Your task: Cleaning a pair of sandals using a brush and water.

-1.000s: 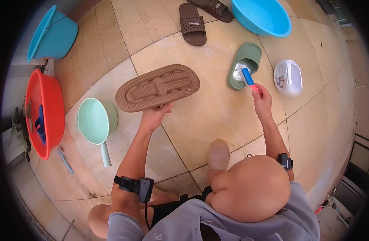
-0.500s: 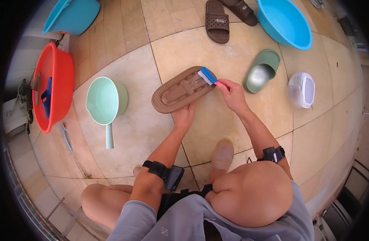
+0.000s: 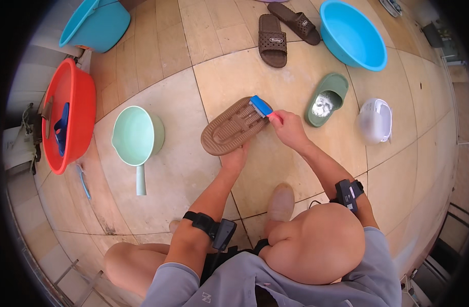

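A brown sandal (image 3: 230, 129) lies sole-up on the tiled floor in front of me. My left hand (image 3: 236, 157) presses on its near edge and holds it still. My right hand (image 3: 288, 129) grips a blue scrub brush with a pink handle (image 3: 262, 107), and the bristles rest on the far end of the sandal's sole. A green shoe (image 3: 326, 100) with white foam inside lies just to the right of the brush.
A mint-green water scoop (image 3: 133, 137) sits to the left, a red basin (image 3: 65, 120) holding blue items beyond it. A blue bucket (image 3: 94, 23) stands far left, a blue basin (image 3: 352, 36) far right. Two brown slippers (image 3: 273, 33) lie ahead, a white container (image 3: 376, 121) at right.
My right hand carried the brush from the green shoe over to the brown sandal and now scrubs its sole. My left hand stays on the sandal's edge.
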`<state>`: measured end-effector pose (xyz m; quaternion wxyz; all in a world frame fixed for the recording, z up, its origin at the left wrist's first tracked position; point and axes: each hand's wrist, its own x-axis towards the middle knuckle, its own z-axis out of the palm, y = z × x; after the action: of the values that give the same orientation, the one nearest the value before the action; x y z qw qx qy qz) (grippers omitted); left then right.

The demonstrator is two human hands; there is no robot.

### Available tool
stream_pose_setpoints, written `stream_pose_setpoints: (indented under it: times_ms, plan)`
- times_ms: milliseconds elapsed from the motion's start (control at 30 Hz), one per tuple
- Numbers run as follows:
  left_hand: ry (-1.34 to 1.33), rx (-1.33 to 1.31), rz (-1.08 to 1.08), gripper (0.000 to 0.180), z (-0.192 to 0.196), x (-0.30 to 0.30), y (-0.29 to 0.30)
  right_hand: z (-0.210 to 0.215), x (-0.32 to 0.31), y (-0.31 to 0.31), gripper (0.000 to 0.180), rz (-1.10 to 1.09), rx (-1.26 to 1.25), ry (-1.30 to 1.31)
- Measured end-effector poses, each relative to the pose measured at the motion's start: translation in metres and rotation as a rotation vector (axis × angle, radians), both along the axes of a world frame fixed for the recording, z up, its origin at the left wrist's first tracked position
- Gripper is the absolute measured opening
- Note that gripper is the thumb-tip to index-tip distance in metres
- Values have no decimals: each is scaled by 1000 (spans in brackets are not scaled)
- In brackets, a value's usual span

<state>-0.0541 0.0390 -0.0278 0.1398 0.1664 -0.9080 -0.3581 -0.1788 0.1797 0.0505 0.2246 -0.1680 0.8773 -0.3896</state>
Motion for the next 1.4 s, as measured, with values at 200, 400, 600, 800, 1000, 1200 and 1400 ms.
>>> stream_pose_setpoints:
  times_ms: [200,400,600,800,1000,1200,1400]
  plan:
    - [71,387,43,35,19,-7,12,-14,-31,8,25,-74,90,49]
    - [-44,304,-67,39,13,0,-1,16,-10,25,25,70,103,-26]
    - [126,183,-52,34,-69,24,-34,29,-3,1,27,198,164,-22]
    - [-8,-752,-108,35,-62,28,-40,33,10,-12,27,298,137,39]
    - [-6,84,-5,33,13,6,-13,33,18,3,28,315,83,-13]
    - [77,-56,-1,31,7,10,-16,26,14,1,29,247,183,75]
    - [189,181,13,34,35,-11,3,21,12,32,28,171,149,51]
